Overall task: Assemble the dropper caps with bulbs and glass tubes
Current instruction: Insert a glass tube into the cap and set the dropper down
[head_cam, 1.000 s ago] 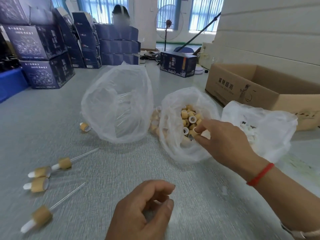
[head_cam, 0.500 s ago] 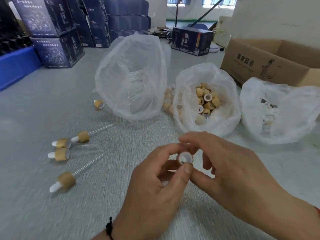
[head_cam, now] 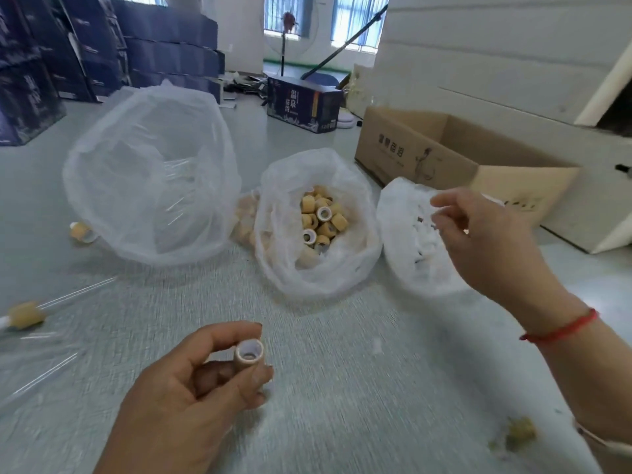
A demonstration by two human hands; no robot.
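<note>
The dropper cap [head_cam: 248, 354] sits pinched in the left hand [head_cam: 191, 391], open end up, low over the desk's [head_cam: 359, 388] near middle. The right hand [head_cam: 492, 248], fingers loosely curled and grasping nothing, hovers at the bag of bulbs [head_cam: 410, 244] (mouth slumped). Snagged plastic could drag that bag toward the cardboard box [head_cam: 455, 165]; open room lies nearer.
</note>
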